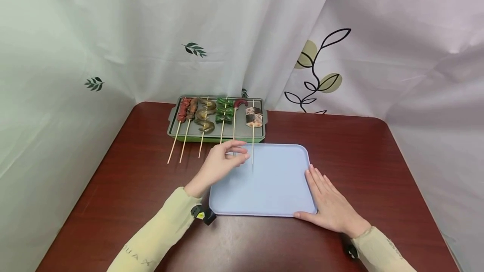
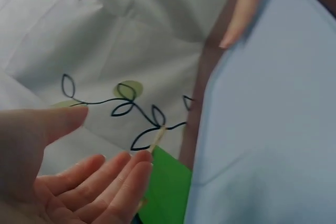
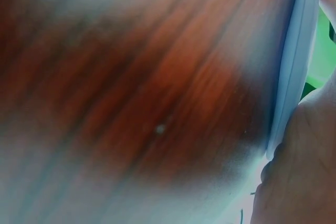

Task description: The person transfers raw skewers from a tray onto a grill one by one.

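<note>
In the head view my left hand [image 1: 227,158] hovers above the back left of a pale blue tray [image 1: 272,184], near the bare end of a skewer [image 1: 253,146] threaded with dark-skinned, pale pieces. Thumb and fingers of the left hand [image 2: 100,187] stand apart with nothing between them in the left wrist view. My right hand [image 1: 332,205] lies with straight fingers along the tray's right edge, its thumb at the front right corner. A green-sided grill pan [image 1: 238,131] behind the tray bears several skewers, their sticks poking out over its front edge.
On the pan lie red meat [image 1: 183,110], brown meat [image 1: 192,109], shrimp [image 1: 206,114] and green pepper [image 1: 224,110] skewers, plus one with a curled dark red piece [image 1: 240,103]. The reddish-brown table [image 1: 351,150] meets white curtains [image 1: 227,24] at back and sides.
</note>
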The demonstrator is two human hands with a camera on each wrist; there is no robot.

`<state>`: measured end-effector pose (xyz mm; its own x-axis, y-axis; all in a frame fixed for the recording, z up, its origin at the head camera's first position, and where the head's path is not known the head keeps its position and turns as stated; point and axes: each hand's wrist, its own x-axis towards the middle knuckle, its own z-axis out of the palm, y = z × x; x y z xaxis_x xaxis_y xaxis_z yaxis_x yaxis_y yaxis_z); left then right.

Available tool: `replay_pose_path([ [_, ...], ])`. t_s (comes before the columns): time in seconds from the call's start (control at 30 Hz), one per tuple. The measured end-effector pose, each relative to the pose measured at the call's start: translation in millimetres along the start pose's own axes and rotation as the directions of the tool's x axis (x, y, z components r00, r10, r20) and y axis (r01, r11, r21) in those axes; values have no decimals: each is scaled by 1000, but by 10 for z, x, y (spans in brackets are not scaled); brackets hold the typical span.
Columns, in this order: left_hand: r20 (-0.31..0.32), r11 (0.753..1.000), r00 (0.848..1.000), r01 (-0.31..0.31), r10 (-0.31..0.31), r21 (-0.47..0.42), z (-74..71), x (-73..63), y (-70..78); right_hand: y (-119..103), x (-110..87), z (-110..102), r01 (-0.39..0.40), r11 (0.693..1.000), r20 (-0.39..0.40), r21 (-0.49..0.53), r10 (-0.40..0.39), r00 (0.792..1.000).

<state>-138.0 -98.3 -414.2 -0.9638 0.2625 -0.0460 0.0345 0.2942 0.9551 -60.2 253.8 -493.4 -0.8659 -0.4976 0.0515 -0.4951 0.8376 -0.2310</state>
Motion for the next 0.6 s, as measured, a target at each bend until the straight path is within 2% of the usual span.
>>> replay_pose_path([
  [0.17, -4, 998, 999, -54, 54, 35, 18, -65, -7, 2, -5, 6, 4, 1000, -7, -2, -4, 1000],
  [0.4, -4, 991, 993, -114, 115, 75, 42, -67, 93, 2, -5, -2, 16, 1000, -39, -11, -17, 999],
  [0.5, 2, 981, 987, -160, 161, 107, 58, -41, 134, 9, 9, -45, 21, 1000, -53, -4, -21, 998],
  [0.6, -6, 959, 976, -213, 218, 189, 72, -5, 192, 44, 64, -128, 30, 1000, -79, 2, -30, 996],
])
